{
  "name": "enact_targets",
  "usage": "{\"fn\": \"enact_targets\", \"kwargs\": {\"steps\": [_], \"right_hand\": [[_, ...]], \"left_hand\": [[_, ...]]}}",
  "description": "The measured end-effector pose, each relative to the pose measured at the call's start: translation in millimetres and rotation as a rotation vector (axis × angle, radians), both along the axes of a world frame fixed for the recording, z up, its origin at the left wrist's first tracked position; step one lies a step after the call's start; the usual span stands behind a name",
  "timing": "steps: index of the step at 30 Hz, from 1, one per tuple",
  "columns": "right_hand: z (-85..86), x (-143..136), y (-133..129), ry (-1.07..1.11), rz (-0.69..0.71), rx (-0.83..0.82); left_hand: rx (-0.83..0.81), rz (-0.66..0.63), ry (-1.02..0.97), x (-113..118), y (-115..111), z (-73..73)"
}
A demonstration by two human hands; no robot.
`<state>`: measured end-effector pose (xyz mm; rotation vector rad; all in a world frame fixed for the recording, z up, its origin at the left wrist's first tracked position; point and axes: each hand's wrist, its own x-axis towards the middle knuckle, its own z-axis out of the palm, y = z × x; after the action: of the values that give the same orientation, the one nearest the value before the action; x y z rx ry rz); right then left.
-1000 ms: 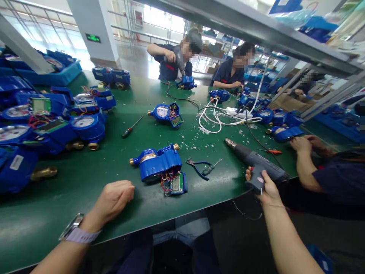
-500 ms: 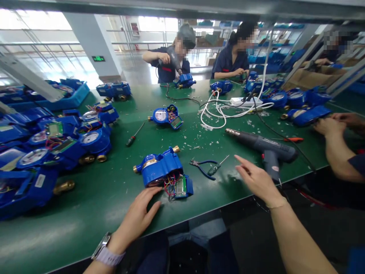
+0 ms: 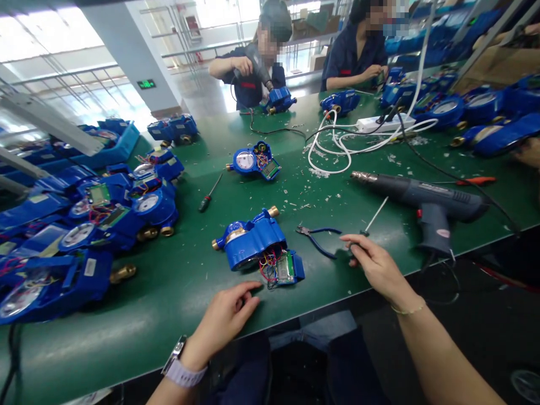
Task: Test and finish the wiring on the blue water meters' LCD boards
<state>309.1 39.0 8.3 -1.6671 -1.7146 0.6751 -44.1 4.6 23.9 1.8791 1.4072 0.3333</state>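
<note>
My right hand point(image 3: 373, 264) is closed around the handle of a screwdriver point(image 3: 377, 216), whose thin shaft points up and away. Just left of it lie blue-handled cutting pliers point(image 3: 318, 241). My left hand point(image 3: 230, 312) rests on the table with thumb and forefinger apart and the other fingers curled, holding nothing. Its forefinger is close to the wires of a blue water meter point(image 3: 255, 242) with brass ends. That meter's small green circuit board with a display point(image 3: 286, 267) hangs out on coloured wires.
Blue meters point(image 3: 156, 203) are heaped at left. Another opened meter point(image 3: 253, 160) and a red-black screwdriver point(image 3: 206, 197) lie farther back. At right is a heat gun point(image 3: 422, 199); behind it, a white power strip point(image 3: 382, 124) with looped cables. Across the table, a co-worker point(image 3: 248, 79) points a heat gun at a meter.
My right hand has come down and left and closed on the screwdriver, whose shaft has lifted. My left hand has drawn slightly away from the meter body. The view has shifted.
</note>
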Motion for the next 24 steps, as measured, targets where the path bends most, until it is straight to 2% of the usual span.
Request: {"fn": "enact_targets", "kwargs": {"steps": [4, 7, 14, 19, 24], "right_hand": [[-6.8, -43, -22, 0.070, 0.093, 0.106], [-13.4, -68, -24, 0.103, 0.178, 0.152], [-20.2, -88, -9, 0.200, 0.312, 0.188], [-20.6, -94, -17, 0.309, 0.250, 0.178], [-23.6, -102, -27, 0.460, 0.213, 0.136]], "left_hand": [[-0.020, -0.088, 0.002, 7, 9, 7.3], [-0.061, -0.149, -0.010, 11, 12, 13.9], [-0.221, -0.291, -0.122, 21, 8, 23.9], [-0.426, -0.210, -0.187, 26, 6, 13.7], [-0.716, -0.017, -0.550, 31, 11, -3.4]]}}
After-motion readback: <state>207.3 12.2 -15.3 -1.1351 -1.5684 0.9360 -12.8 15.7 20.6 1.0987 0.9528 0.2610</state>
